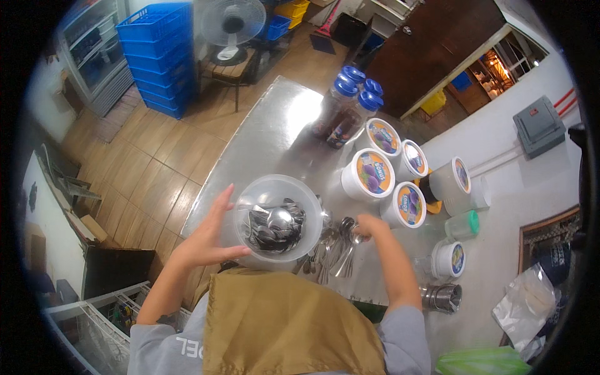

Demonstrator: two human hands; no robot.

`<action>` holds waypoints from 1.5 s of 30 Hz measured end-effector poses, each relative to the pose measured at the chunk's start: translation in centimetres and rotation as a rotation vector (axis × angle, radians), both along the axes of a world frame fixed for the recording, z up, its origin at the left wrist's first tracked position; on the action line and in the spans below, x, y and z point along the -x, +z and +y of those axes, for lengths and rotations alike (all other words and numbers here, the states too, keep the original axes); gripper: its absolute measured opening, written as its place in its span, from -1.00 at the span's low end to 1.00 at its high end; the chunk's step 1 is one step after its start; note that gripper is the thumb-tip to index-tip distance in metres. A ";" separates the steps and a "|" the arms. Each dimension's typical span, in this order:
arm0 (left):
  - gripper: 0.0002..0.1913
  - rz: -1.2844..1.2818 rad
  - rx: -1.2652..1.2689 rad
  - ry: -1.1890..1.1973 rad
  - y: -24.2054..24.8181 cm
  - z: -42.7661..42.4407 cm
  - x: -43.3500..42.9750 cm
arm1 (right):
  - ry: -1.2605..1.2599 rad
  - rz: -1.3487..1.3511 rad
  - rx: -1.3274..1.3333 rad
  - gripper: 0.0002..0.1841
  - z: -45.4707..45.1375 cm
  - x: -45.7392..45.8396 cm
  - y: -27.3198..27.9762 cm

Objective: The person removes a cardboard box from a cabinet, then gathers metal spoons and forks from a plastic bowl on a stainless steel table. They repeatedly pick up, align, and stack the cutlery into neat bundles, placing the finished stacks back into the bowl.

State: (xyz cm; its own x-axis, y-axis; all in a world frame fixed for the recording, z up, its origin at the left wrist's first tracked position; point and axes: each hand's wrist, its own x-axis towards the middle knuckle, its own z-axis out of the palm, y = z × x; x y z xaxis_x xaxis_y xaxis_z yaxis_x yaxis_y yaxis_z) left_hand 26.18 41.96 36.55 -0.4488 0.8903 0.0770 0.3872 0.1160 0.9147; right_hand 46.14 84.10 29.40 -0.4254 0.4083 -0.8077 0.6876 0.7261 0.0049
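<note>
A translucent plastic bowl (307,192) stands at the front of the metal table, with a heap of metal cutlery (276,225) inside, spoons among it. My left hand (211,239) is spread beside the bowl's left side, thumb at the near rim; whether it touches is unclear. To the right of the bowl, several metal spoons (344,262) lie in a loose row, handles towards me. My right hand (368,226) has its fingers curled around spoon heads at the row's right end; the fingertips are partly hidden.
Several white lidded tubs (368,173) stand beyond my right hand. Blue-capped bottles (351,105) are at the far end of the metal table (253,140). On the right are a green-lidded container (461,226) and a metal canister (440,298). Stacked blue crates (159,61) stand on the floor.
</note>
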 end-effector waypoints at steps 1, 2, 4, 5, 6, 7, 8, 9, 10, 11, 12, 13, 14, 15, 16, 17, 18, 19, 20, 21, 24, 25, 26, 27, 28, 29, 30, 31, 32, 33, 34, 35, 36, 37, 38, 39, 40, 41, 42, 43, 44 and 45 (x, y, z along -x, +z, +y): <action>0.27 0.003 -0.007 -0.013 0.0 0.1 0.0 | -0.006 0.014 -0.004 -0.70 0.0 0.0 -0.3; 0.27 0.007 -0.014 -0.029 0.0 0.2 0.1 | -0.014 0.027 -0.008 -0.68 0.0 -0.3 -0.8; 0.27 0.010 -0.031 -0.048 -0.1 0.2 0.1 | -0.023 0.113 -0.103 -0.68 -1.1 -0.5 0.2; 0.27 0.009 -0.040 -0.050 -0.3 0.1 0.1 | 0.072 0.278 -0.225 -0.69 -1.6 -0.3 1.4; 0.27 0.009 -0.058 -0.055 -0.4 0.0 0.1 | 0.167 0.443 -0.355 -0.70 -1.9 -0.2 3.0; 0.23 0.023 -0.059 -0.057 -0.2 0.0 0.1 | 0.266 0.609 -0.476 -0.71 -2.6 0.1 4.9; 0.19 0.038 -0.053 -0.062 0.0 0.1 0.1 | 0.175 0.683 -0.327 -0.72 -5.2 1.9 9.6; 0.15 0.056 -0.040 -0.065 0.3 0.2 0.0 | 0.083 0.755 -0.170 -0.73 -8.5 4.3 14.6; 0.07 0.053 -0.060 -0.047 0.3 0.4 -0.1 | 0.146 0.824 -0.052 -0.74 -11.0 5.6 17.3; -0.01 0.050 -0.082 -0.033 0.2 0.7 -0.1 | 0.207 0.892 0.064 -0.74 -13.2 6.8 18.5; -0.09 0.049 -0.108 -0.026 0.2 1.1 0.0 | 0.332 0.926 0.148 -0.74 -15.3 7.9 18.6; -0.15 0.036 -0.135 -0.005 0.4 1.9 0.2 | 0.450 0.955 0.225 -0.73 -17.4 8.9 18.5; -0.22 0.023 -0.162 0.020 0.5 2.8 0.5 | 0.551 0.825 0.170 -0.70 -19.2 10.2 17.2; -0.28 0.014 -0.182 0.056 0.5 3.5 0.7 | 0.656 0.694 0.125 -0.67 -20.7 11.9 15.3; -0.31 -0.045 -0.214 0.064 0.2 4.3 1.1 | 0.648 0.475 0.065 -0.63 -22.2 13.8 14.2; -0.34 -0.105 -0.245 0.075 -0.4 5.0 1.6 | 0.637 0.255 0.007 -0.58 -23.3 15.4 13.3; -0.37 -0.162 -0.278 0.081 -0.7 5.6 2.1 | 0.703 0.267 -0.077 -0.57 -23.6 15.7 11.7; -0.39 -0.250 -0.271 0.079 -0.8 5.9 2.2 | 0.746 0.242 -0.135 -0.57 -24.1 16.3 10.3; -0.41 -0.337 -0.264 0.075 -0.9 6.1 2.1 | 0.775 0.206 -0.168 -0.56 -24.5 17.0 9.3; -0.42 -0.432 -0.255 0.067 -1.5 6.3 2.0 | 0.800 0.168 -0.185 -0.56 -24.7 17.8 8.1; -0.50 -0.439 -0.350 0.137 -3.0 6.6 1.5 | 0.865 0.098 -0.219 -0.55 -25.6 19.0 6.1; -0.51 -0.399 -0.360 0.170 -3.1 6.6 1.4 | 0.878 0.081 -0.226 -0.54 -25.8 19.2 5.8; -0.52 -0.363 -0.347 0.169 -3.4 6.8 1.3 | 0.886 0.062 -0.234 -0.54 -25.9 19.2 5.5; -0.53 -0.321 -0.332 0.174 -3.4 6.7 1.4 | 0.901 0.048 -0.238 -0.53 -26.1 19.4 5.3; -0.54 -0.278 -0.317 0.178 -3.4 6.7 1.6 | 0.909 0.036 -0.244 -0.53 -26.2 19.5 5.1; -0.56 -0.313 -0.321 0.180 -3.2 6.5 1.5 | 0.916 0.026 -0.245 -0.52 -26.3 19.5 5.0; -0.57 -0.347 -0.326 0.177 -2.4 6.2 1.5 | 0.923 0.015 -0.247 -0.52 -26.3 19.5 5.0; -0.58 -0.380 -0.330 0.174 -1.9 6.1 1.6 | 0.929 0.003 -0.250 -0.52 -26.3 19.6 5.0; -0.59 -0.326 -0.336 0.202 -1.8 6.0 1.6 | 0.944 -0.010 -0.252 -0.51 -26.4 19.7 5.1; -0.61 -0.274 -0.341 0.227 -1.9 6.0 1.5 | 0.950 -0.018 -0.253 -0.51 -26.4 19.7 5.1; -0.61 -0.222 -0.347 0.253 -1.9 6.0 1.5 | 0.950 -0.023 -0.253 -0.50 -26.4 19.6 5.1; -0.62 -0.204 -0.355 0.267 -1.7 6.0 1.4 | 0.957 -0.031 -0.257 -0.49 -26.4 19.6 5.3; -0.62 -0.187 -0.365 0.283 -1.4 6.0 1.3 | 0.965 -0.045 -0.263 -0.49 -26.3 19.5 5.4; -0.62 -0.171 -0.375 0.299 -1.2 6.0 1.2 | 0.973 -0.056 -0.267 -0.48 -26.4 19.6 5.4; -0.62 -0.164 -0.381 0.307 -1.3 6.1 1.1 | 0.982 -0.069 -0.269 -0.48 -26.5 19.5 5.4; -0.62 -0.152 -0.388 0.315 -1.5 6.1 1.1 | 0.991 -0.082 -0.270 -0.47 -26.7 19.5 5.5; -0.62 -0.141 -0.395 0.323 -1.6 6.2 1.1 | 1.002 -0.093 -0.275 -0.47 -26.8 19.5 5.6; -0.62 -0.143 -0.402 0.317 -1.6 6.2 1.1 | 1.013 -0.108 -0.279 -0.46 -26.8 19.4 5.6; -0.62 -0.143 -0.407 0.311 -1.6 6.2 1.2 | 1.023 -0.118 -0.281 -0.45 -26.9 19.4 5.7; -0.63 -0.143 -0.412 0.305 -1.6 6.2 1.2 | 1.035 -0.130 -0.283 -0.45 -27.0 19.3 5.8; -0.63 -0.157 -0.429 0.309 -1.8 6.3 1.1 | 1.055 -0.143 -0.287 -0.44 -27.0 19.3 5.9; -0.63 -0.172 -0.444 0.309 -2.1 6.5 1.1 | 1.072 -0.156 -0.289 -0.44 -27.1 19.4 6.1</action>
State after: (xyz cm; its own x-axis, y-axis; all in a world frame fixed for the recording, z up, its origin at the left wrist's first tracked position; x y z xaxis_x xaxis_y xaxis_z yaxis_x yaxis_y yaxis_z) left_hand 25.10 48.43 34.43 -0.7227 0.6140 0.3173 0.2378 -0.2101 0.9483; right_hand 26.77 56.96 35.49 -0.5722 0.0725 -0.8169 -0.3151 0.9002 0.3006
